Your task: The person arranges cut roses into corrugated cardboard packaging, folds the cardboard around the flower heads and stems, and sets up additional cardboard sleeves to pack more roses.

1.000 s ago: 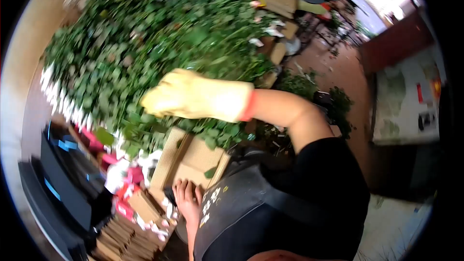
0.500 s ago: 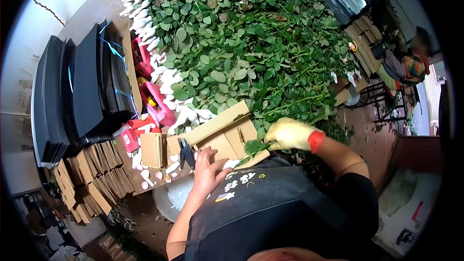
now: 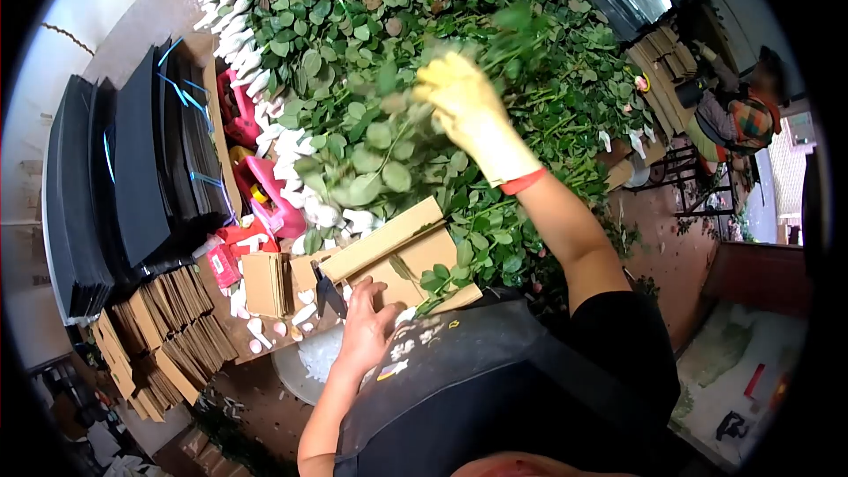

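My bare left hand (image 3: 365,322) rests on the near left edge of a folded cardboard sheet (image 3: 437,252), fingers apart. A leafy rose stem (image 3: 444,280) lies on the sheet, with a white-sleeved tip close to my left thumb. My right hand (image 3: 464,110), in a yellow rubber glove with a red cuff, is raised above the pile of rose stems (image 3: 548,97). Its fingers are closed around a leafy rose stem (image 3: 389,163), which is blurred by motion. Black-handled scissors (image 3: 329,291) lie just left of the sheet.
White-sleeved flower heads (image 3: 287,146) line the pile's left side. Pink plastic holders (image 3: 274,194), a stack of small cardboard pieces (image 3: 265,283) and loose petals are at left. Black sheets (image 3: 163,159) and cardboard bundles (image 3: 168,327) stand farther left. Another person (image 3: 751,115) is at far right.
My right hand has moved from beside the cardboard sheet up and left over the pile, where leafy stems now blur around it. My left hand stays on the sheet.
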The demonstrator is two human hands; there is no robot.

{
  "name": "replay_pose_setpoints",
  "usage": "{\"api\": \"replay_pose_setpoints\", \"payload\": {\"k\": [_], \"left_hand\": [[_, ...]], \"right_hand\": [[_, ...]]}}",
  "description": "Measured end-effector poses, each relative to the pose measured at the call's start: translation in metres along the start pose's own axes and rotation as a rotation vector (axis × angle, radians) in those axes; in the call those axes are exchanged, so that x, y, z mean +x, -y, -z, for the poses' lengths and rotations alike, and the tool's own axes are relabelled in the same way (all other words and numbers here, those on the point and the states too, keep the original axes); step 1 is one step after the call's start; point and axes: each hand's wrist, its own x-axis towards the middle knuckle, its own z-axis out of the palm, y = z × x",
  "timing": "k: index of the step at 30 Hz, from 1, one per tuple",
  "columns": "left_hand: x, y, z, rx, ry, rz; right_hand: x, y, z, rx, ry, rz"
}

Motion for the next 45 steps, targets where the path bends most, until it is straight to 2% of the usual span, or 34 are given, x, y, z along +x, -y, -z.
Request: {"api": "replay_pose_setpoints", "payload": {"k": [2,3,4,5,7,8,9,10,11,12,14,15,16,17,18,19,22,23,24,26,27,28,29,30,32,34,36,37,38,41,42,44,45], "left_hand": [[-0.001,-0.005,0.001,-0.012,-0.005,0.006],[-0.003,-0.003,-0.003,-0.013,-0.017,0.009],[-0.005,-0.002,-0.005,-0.014,-0.03,0.014],[-0.006,-0.003,-0.005,-0.025,-0.027,0.023],[-0.012,0.006,-0.014,-0.134,-0.096,0.046],[-0.015,0.011,-0.021,-0.227,-0.147,0.077],[-0.018,0.028,-0.033,-0.101,-0.097,0.081],[-0.021,0.045,-0.046,0.024,-0.048,0.08],[-0.021,0.04,-0.047,-0.126,-0.173,0.107],[-0.021,0.033,-0.047,-0.277,-0.297,0.136],[-0.016,0.022,-0.036,-0.293,-0.309,0.106],[-0.015,0.021,-0.033,-0.254,-0.306,0.08],[-0.015,0.02,-0.029,-0.215,-0.304,0.054],[-0.014,0.019,-0.022,-0.138,-0.197,0.03],[-0.014,0.019,-0.025,-0.108,-0.216,-0.016],[-0.015,0.021,-0.025,-0.091,-0.203,-0.023],[-0.01,0.016,-0.017,-0.106,-0.162,-0.01],[-0.01,0.014,-0.014,-0.122,-0.141,-0.002],[-0.008,0.012,-0.014,-0.12,-0.15,-0.005],[-0.005,0.01,-0.014,-0.115,-0.167,-0.023],[-0.005,0.016,-0.021,-0.051,-0.193,-0.047],[-0.005,0.019,-0.021,-0.02,-0.173,-0.065],[-0.003,0.015,-0.018,-0.019,-0.163,-0.061],[-0.002,0.012,-0.015,-0.019,-0.151,-0.056],[-0.002,0.01,-0.014,0.0,-0.151,-0.067],[-0.001,0.008,-0.009,0.017,-0.173,-0.073],[-0.002,0.008,-0.012,-0.035,-0.188,-0.058],[-0.002,0.008,-0.013,-0.064,-0.196,-0.051],[-0.002,0.008,-0.013,-0.07,-0.21,-0.066],[-0.005,0.008,-0.017,-0.14,-0.201,-0.068],[-0.005,0.008,-0.014,-0.146,-0.187,-0.081],[0.002,0.01,-0.012,-0.134,-0.202,-0.101],[0.0,0.01,-0.013,-0.123,-0.209,-0.1]], "right_hand": [[-0.017,-0.014,0.002,-0.016,-0.238,0.092],[-0.026,-0.019,0.019,0.223,-0.188,0.165],[-0.037,-0.018,0.025,0.649,-0.214,0.194],[-0.051,-0.011,0.048,0.777,-0.213,0.171],[-0.084,-0.004,0.07,0.913,-0.064,0.166],[-0.1,-0.008,0.073,0.914,0.077,0.185],[-0.121,-0.012,0.063,0.942,0.169,0.152],[-0.141,-0.017,0.051,0.917,0.191,0.13],[-0.161,-0.021,0.039,0.891,0.213,0.109],[-0.172,-0.024,0.036,0.74,0.131,0.216],[-0.204,-0.028,0.031,0.497,0.307,0.129],[-0.214,-0.025,0.031,0.446,0.311,0.106],[-0.223,-0.024,0.028,0.351,0.397,0.083],[-0.23,-0.021,0.018,0.258,0.544,0.089],[-0.227,-0.012,0.019,0.167,0.69,0.094],[-0.222,-0.01,0.028,0.191,0.827,0.072],[-0.2,-0.035,0.047,0.381,0.69,0.059],[-0.154,-0.028,0.065,0.363,0.778,-0.088],[-0.145,-0.027,0.046,0.363,0.295,-0.068],[-0.076,-0.011,0.044,0.452,0.057,-0.112],[-0.053,-0.01,0.011,0.495,0.025,-0.09],[-0.037,-0.007,-0.026,0.547,0.041,-0.101],[-0.005,0.002,-0.047,0.424,0.403,-0.24],[0.001,0.002,-0.082,0.18,0.393,-0.037],[0.008,0.009,-0.137,0.069,0.615,-0.031],[0.025,0.012,-0.104,0.083,0.689,-0.074],[0.025,0.009,-0.049,0.237,0.5,-0.145],[0.012,0.008,-0.04,0.266,0.107,-0.047],[0.006,0.003,-0.027,0.233,-0.129,0.091],[-0.001,-0.013,-0.052,0.334,0.165,0.052],[-0.009,-0.022,-0.059,0.46,0.02,0.065],[-0.016,-0.023,-0.01,0.516,-0.295,0.247],[-0.021,-0.023,0.006,0.574,-0.383,0.305]]}}
